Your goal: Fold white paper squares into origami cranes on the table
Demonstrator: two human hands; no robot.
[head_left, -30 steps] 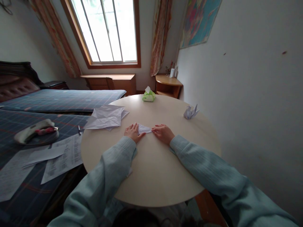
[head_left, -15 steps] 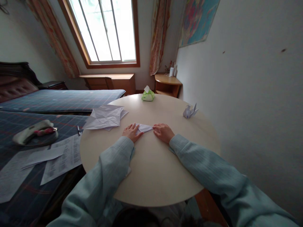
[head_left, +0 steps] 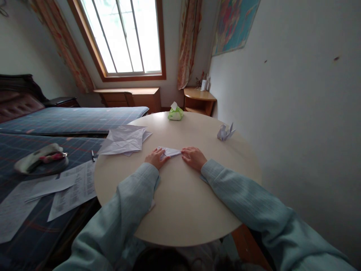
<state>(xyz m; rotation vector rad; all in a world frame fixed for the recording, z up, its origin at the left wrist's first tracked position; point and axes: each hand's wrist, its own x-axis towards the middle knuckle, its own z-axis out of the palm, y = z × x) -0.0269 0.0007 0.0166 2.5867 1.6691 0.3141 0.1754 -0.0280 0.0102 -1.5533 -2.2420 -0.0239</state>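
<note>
A narrow white piece of folded paper lies on the round table, tapering to a point at its right end. My left hand presses on its left part, fingers over the far edge and thumb along the near side. At the pointed tip, my right hand has its fingers closed, with thumb and fingertips on the paper. Part of the paper is hidden under my left fingers. To the right stands a folded paper crane. Creased white sheets lie at the table's left edge.
A green tissue pack sits at the table's far edge. Left of the table, a bed holds printed sheets, a pen and a pale bag-like item. A white wall runs along the right.
My left fingers have shifted slightly left and nearer, showing a little more of the paper's far edge. The right hand stays at the tip. The whole view has drifted a little.
</note>
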